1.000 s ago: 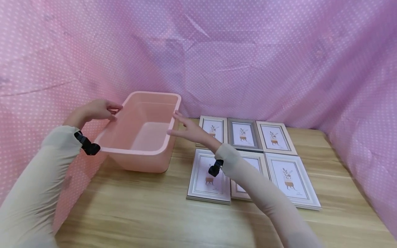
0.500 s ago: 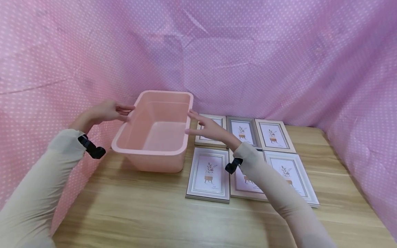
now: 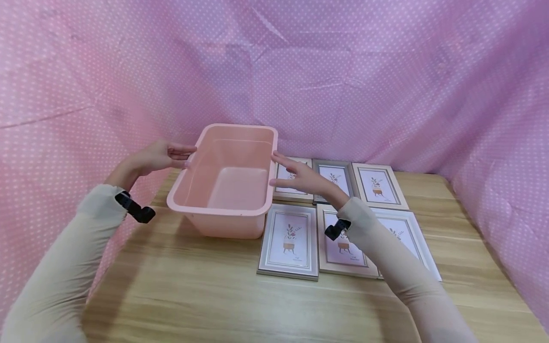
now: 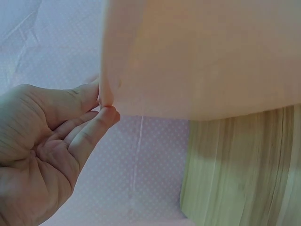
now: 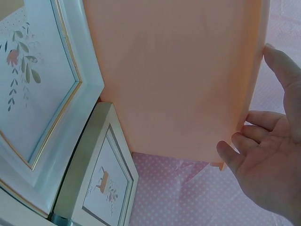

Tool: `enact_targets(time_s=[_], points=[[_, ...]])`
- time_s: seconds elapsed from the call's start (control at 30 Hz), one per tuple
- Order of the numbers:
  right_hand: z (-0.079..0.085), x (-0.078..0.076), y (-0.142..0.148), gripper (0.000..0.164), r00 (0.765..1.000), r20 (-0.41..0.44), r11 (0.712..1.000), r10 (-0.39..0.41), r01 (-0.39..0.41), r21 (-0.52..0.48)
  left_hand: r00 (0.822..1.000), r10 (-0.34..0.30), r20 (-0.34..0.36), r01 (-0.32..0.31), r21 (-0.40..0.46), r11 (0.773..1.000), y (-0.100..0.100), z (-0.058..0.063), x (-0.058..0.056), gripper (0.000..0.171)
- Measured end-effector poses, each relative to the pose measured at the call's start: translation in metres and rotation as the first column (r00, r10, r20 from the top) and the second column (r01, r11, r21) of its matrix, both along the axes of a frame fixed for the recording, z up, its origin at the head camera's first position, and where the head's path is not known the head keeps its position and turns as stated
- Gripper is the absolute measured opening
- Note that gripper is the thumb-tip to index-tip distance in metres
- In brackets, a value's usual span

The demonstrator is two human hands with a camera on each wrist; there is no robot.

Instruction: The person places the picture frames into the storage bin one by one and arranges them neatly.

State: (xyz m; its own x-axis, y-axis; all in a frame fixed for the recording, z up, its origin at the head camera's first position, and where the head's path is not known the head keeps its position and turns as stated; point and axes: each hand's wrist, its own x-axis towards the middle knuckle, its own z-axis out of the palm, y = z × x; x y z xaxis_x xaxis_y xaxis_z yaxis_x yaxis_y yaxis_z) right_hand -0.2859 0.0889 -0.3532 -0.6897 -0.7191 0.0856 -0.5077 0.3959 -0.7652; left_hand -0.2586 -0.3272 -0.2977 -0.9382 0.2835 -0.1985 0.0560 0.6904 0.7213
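Observation:
A pale pink plastic tub (image 3: 220,209) stands toward the left of the wooden table, rim up, nothing inside. My left hand (image 3: 160,157) is at its left side; in the left wrist view my left hand (image 4: 51,136) pinches the rim of the tub (image 4: 202,56) between thumb and fingertips. On the opposite side is my right hand (image 3: 306,178), thumb spread from relaxed fingers, tips against the right rim. In the right wrist view my right hand (image 5: 270,141) touches the outer edge of the tub (image 5: 178,75), its fingers only slightly bent.
Several picture frames lie in two rows right of the tub, including a white frame (image 3: 289,240), a grey frame (image 3: 336,176) and a cream frame (image 3: 379,186). The tub's right side comes up close to them. A pink dotted curtain (image 3: 326,71) surrounds the table (image 3: 206,290).
The tub has shifted right across the table, toward the picture frames. Both hands have travelled right with it, staying at its two side rims. The picture frames stay where they were.

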Motion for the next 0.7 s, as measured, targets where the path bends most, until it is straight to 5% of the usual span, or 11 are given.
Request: enact_targets(time_s=[0.37, 0.7], points=[[0.002, 0.005, 0.011, 0.084, 0.999, 0.01, 0.999, -0.039, 0.039, 0.023, 0.998, 0.055, 0.009, -0.056, 0.196, 0.979, -0.005, -0.018, 0.0, 0.061], [0.003, 0.002, 0.004, 0.084, 0.999, -0.018, 0.999, -0.035, 0.036, 0.029, 0.999, 0.045, 0.002, -0.044, 0.264, 0.964, -0.014, -0.028, 0.0, 0.062]])
